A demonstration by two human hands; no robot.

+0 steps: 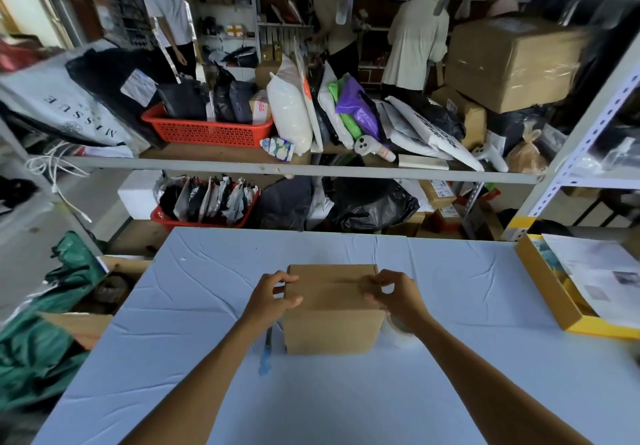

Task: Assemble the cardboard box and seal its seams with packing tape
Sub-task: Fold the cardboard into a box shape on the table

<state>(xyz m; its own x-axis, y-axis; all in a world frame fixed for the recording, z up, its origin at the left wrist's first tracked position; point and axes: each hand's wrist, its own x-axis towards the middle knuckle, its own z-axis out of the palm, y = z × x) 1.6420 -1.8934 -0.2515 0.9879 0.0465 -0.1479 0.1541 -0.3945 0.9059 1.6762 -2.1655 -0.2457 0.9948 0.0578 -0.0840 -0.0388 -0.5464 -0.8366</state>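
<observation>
A small brown cardboard box (pixel 330 309) stands closed on the pale blue table (pixel 467 306), its top flaps meeting along a middle seam. My left hand (pixel 273 297) grips the box's upper left edge, thumb on top. At the upper right corner, my right hand (pixel 393 292) pinches with fingertips on the top face; whether it holds tape is unclear. A clear packing tape roll (pixel 398 335) lies right of the box, partly hidden by my right wrist. A blue-handled cutter (pixel 266 358) lies left of the box, under my left forearm.
A yellow-edged open box (pixel 561 302) with papers sits at the table's right edge. Metal shelves (pixel 277 167) crowded with parcels, bags and red baskets (pixel 207 129) rise behind the table. Green bags (pixel 41 333) and cardboard lie on the floor to the left. Several people stand beyond the shelves.
</observation>
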